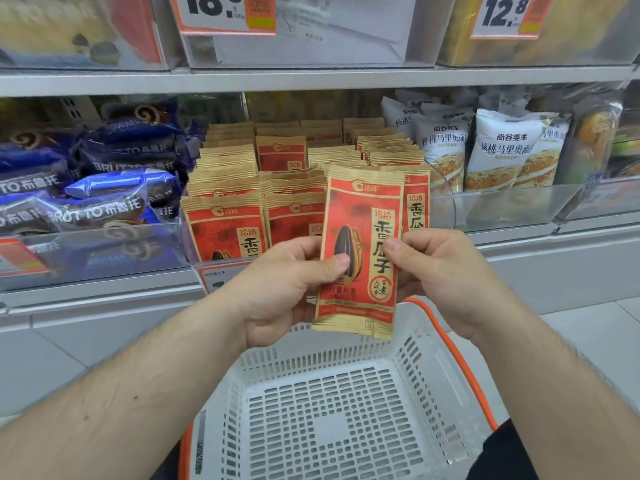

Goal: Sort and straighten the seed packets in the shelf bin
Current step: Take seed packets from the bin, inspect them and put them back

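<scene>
Nearest, a white slotted basket [332, 403] with an orange rim sits low between the forearms. Above it, both hands hold one red-and-gold seed packet [360, 251] upright, its printed face toward the camera. The left hand [287, 282] pinches the packet's left edge, thumb on the front and fingers curled behind. The right hand [440, 271] pinches the right edge the same way. Just behind the packet, the clear shelf bin [445, 202] holds rows of matching seed packets [228, 174] standing upright. Blue snack bags [104, 188] lie left of the bin, white bread bags [502, 150] right.
</scene>
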The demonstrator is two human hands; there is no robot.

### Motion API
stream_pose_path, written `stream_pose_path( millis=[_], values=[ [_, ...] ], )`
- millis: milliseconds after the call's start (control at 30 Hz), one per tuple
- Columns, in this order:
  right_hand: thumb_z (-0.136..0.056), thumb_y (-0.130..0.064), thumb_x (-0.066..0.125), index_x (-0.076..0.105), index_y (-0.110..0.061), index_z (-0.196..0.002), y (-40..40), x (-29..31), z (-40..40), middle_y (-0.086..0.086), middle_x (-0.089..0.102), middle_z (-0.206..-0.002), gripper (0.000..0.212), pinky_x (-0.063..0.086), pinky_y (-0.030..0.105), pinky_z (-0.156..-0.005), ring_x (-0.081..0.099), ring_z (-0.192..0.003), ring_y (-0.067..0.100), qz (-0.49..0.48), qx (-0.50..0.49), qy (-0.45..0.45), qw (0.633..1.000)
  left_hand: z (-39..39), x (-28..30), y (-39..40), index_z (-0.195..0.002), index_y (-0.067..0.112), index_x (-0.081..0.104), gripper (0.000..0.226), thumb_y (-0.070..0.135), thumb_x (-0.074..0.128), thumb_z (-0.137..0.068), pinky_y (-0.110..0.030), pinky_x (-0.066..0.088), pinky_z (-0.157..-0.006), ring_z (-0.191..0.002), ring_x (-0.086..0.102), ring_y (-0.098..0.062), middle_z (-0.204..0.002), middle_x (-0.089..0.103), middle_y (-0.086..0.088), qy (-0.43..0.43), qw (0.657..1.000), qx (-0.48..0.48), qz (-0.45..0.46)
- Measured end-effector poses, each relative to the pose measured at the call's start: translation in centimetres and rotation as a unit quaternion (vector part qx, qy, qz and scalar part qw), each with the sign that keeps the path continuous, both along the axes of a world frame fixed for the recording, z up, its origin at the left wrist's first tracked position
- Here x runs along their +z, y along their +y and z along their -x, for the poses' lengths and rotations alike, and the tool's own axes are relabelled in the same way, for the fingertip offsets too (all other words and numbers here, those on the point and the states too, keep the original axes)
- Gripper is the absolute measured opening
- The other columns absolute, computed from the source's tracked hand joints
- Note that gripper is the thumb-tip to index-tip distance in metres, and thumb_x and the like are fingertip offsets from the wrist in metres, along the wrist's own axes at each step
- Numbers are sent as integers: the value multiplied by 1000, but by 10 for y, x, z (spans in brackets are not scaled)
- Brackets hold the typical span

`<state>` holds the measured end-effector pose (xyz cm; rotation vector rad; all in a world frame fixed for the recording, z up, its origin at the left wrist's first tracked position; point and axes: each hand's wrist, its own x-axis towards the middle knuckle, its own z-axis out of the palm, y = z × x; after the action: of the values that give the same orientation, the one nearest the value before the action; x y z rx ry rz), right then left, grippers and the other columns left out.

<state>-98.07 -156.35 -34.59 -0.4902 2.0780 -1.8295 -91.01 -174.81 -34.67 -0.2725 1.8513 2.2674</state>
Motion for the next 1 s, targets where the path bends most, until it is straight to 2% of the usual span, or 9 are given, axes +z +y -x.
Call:
stream_pose_path(
  millis=[67, 100, 200, 467, 600, 733, 833, 900, 1000],
  values=[
    [-83, -21, 75, 68, -3, -96, 6, 2, 1, 18, 74, -82, 24, 54, 34, -56, 68, -63, 25, -9, 59, -16, 998, -1, -1, -1, -119, 10, 66, 47, 24, 66, -74, -46, 59, -80, -93, 70, -31, -107, 74, -16, 13, 1000, 8, -14],
    [-77, -19, 79, 66, -5, -105, 9, 3, 1, 20, 74, -88, 34, 54, 33, -55, 69, -66, 28, -20, 100, -27, 994, 0, -1, -2, -121, 9, 66, 48, 24, 65, -76, -48, 59, -82, -96, 70, -33, -111, 73, -18, 21, 999, 12, -27],
    [-72, -9, 74, 57, -8, -121, 11, 2, 0, 23, 73, -94, 51, 56, 31, -54, 70, -69, 30, -28, 191, -34, 981, 1, 0, -5, -117, 9, 67, 40, 21, 62, -79, -46, 62, -78, -94, 72, -31, -111, 73, -20, 40, 997, 17, -63],
    [-78, 9, 73, 49, -26, -124, 9, 4, -4, 11, 75, -101, 62, 59, 34, -59, 73, -76, 33, -93, 209, 0, 974, 0, -5, -9, -114, 15, 69, 39, 21, 66, -76, -38, 59, -73, -88, 69, -28, -103, 74, -15, 45, 999, 17, 1],
    [-76, 13, 74, 49, -31, -121, 6, 8, -8, 3, 76, -94, 68, 60, 37, -60, 73, -71, 25, -150, 196, 19, 969, 0, -3, -7, -113, 13, 69, 25, 5, 64, -90, -33, 57, -68, -85, 72, -23, -103, 76, -11, 45, 997, 28, 51],
    [-68, 3, 85, 50, -36, -122, 2, 12, -17, -3, 73, -100, 75, 59, 33, -59, 74, -79, 17, -215, 213, 51, 952, -6, 1, 3, -117, 16, 66, 29, 19, 72, -89, -36, 56, -80, -97, 73, -19, -104, 77, -1, 62, 993, -12, 104],
    [-65, -8, 90, 50, -38, -125, -2, 13, -22, 0, 72, -102, 78, 59, 32, -56, 74, -78, 22, -237, 242, 70, 938, -7, -4, 8, -130, 18, 54, 79, 39, 90, -63, -40, 57, -85, -103, 72, -22, -111, 75, -4, 69, 989, -38, 122],
    [-64, -12, 92, 54, -36, -120, -3, 11, -21, 5, 73, -99, 71, 61, 39, -58, 74, -77, 26, -231, 247, 80, 938, -6, -8, 9, -133, 18, 49, 94, 44, 89, -52, -42, 58, -83, -102, 72, -25, -110, 74, -6, 62, 990, -37, 123],
    [-62, -28, 91, 62, -20, -115, 1, 9, -14, 15, 73, -96, 61, 61, 50, -67, 73, -78, 28, -173, 227, 85, 955, -6, -8, 10, -121, 18, 53, 75, 33, 86, -55, -30, 55, -65, -83, 73, -14, -90, 75, 3, 52, 991, -50, 112]
  ],
)
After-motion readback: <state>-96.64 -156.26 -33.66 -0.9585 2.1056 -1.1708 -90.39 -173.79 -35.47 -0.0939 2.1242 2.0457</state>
